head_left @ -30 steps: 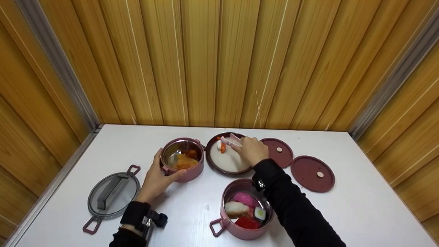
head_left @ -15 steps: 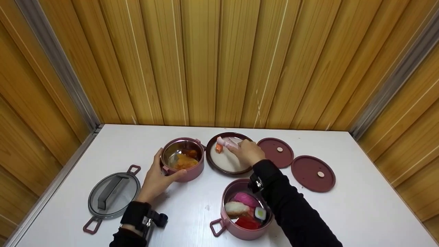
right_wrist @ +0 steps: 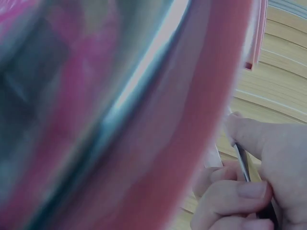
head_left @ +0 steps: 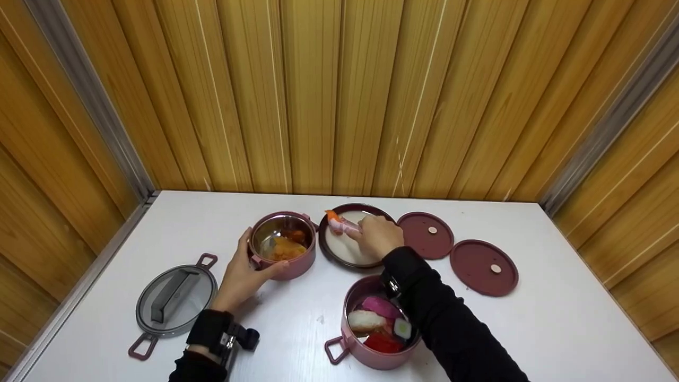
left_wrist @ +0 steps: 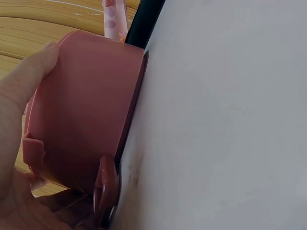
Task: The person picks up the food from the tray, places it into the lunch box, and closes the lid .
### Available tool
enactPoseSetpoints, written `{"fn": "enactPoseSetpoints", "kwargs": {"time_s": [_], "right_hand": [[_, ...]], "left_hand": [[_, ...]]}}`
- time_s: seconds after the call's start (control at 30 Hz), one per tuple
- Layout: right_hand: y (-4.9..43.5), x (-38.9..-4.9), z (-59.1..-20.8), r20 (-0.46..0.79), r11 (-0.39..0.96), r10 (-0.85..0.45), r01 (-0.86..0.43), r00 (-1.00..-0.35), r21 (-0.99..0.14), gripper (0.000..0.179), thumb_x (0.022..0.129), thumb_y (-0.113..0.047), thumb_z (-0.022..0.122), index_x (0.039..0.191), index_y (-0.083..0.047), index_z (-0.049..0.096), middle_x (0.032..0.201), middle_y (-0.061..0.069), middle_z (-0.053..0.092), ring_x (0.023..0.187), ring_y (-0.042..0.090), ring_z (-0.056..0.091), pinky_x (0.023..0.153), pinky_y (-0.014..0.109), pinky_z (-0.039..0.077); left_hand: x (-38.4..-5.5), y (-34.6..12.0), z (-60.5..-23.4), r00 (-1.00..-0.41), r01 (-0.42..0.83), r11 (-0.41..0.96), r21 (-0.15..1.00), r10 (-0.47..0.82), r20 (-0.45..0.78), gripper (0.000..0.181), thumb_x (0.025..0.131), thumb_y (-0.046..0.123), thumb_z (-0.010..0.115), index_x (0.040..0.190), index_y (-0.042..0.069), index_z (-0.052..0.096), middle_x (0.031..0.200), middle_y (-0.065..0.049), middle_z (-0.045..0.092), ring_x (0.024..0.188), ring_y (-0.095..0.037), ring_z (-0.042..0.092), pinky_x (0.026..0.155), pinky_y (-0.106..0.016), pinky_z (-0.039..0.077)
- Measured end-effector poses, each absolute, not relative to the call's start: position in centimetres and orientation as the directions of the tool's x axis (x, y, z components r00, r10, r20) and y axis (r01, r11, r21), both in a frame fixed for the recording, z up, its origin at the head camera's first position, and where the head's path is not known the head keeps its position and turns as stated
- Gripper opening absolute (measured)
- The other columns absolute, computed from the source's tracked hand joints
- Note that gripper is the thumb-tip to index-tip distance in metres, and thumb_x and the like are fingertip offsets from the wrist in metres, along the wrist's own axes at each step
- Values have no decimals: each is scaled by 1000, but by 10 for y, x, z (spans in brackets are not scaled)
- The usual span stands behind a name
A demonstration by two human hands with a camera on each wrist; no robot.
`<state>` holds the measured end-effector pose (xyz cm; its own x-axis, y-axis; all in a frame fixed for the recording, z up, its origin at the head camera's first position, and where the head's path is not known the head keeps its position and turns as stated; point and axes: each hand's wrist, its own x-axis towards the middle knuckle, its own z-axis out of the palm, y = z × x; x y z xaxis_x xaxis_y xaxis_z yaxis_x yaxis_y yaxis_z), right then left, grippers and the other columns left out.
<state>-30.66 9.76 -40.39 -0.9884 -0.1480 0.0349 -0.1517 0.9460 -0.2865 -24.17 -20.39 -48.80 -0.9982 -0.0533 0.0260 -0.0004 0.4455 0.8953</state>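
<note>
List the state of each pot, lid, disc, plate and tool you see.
Smaller pot: uncovered, orange-brown food inside, held by the left grip.
Larger pot: uncovered, assorted food inside.
Clear lid: off, lying handle up.
Farther red disc: lying flat.
Nearer red disc: lying flat.
Plate: face up, partly hidden.
Tongs: in the right grip, tips at an orange piece; clamped or not, unclear.

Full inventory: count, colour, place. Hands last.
Table: 1, white, beneath
Plate: 1, cream, dark-rimmed, far side
Tongs: 1, pink, over plate
Food piece: 1, orange, at tongs' tips
Rear pot: 1, pink, left of plate
Front pot: 1, pink, near side
Other food: uncounted, mixed, both pots
Discs: 2, maroon, right of plate
Lid: 1, grey, table's left
Walls: 3, wood-patterned, back and sides
Sleeves: 2, black, both arms
Wrist straps: 2, black, wrists
Left hand: 1, gripping rear pot
Right hand: 1, gripping tongs
</note>
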Motion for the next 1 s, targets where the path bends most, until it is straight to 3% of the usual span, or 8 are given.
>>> {"fn": "enactPoseSetpoints", "kwargs": {"time_s": [0.27, 0.5, 0.73, 1.0], "right_hand": [[110, -311, -394, 24, 961, -182, -183, -983, -208, 43, 104, -50, 75, 86, -10, 74, 100, 15, 78, 89, 36, 74, 78, 58, 60], [109, -307, -390, 15, 969, -178, -178, -984, -169, 47, 103, -54, 74, 97, -7, 77, 107, 19, 80, 94, 38, 76, 79, 56, 61], [101, -306, -400, 71, 969, -144, -155, -987, -191, 57, 99, -61, 76, 94, -5, 77, 109, 23, 80, 98, 43, 78, 82, 60, 63], [101, -305, -409, 104, 973, -153, -168, -983, -158, 46, 102, -47, 78, 90, -2, 77, 108, 26, 80, 97, 48, 79, 79, 62, 65]], "left_hand": [[-244, -205, -489, -998, -3, 457, 889, -53, 24, 128, 90, 50, 92, 178, 11, 8, 182, -25, 25, 168, -48, 28, 135, -65, 28], [-246, -203, -490, -998, 4, 441, 897, -55, 31, 127, 89, 50, 92, 178, 11, 10, 182, -24, 25, 168, -47, 30, 135, -64, 30], [-246, -200, -488, -998, -2, 438, 899, -55, 25, 128, 89, 50, 93, 178, 11, 10, 183, -24, 25, 168, -47, 28, 135, -66, 28], [-246, -200, -488, -998, 2, 437, 899, -56, 29, 128, 88, 48, 93, 178, 10, 10, 182, -25, 26, 168, -48, 30, 135, -66, 28]]}}
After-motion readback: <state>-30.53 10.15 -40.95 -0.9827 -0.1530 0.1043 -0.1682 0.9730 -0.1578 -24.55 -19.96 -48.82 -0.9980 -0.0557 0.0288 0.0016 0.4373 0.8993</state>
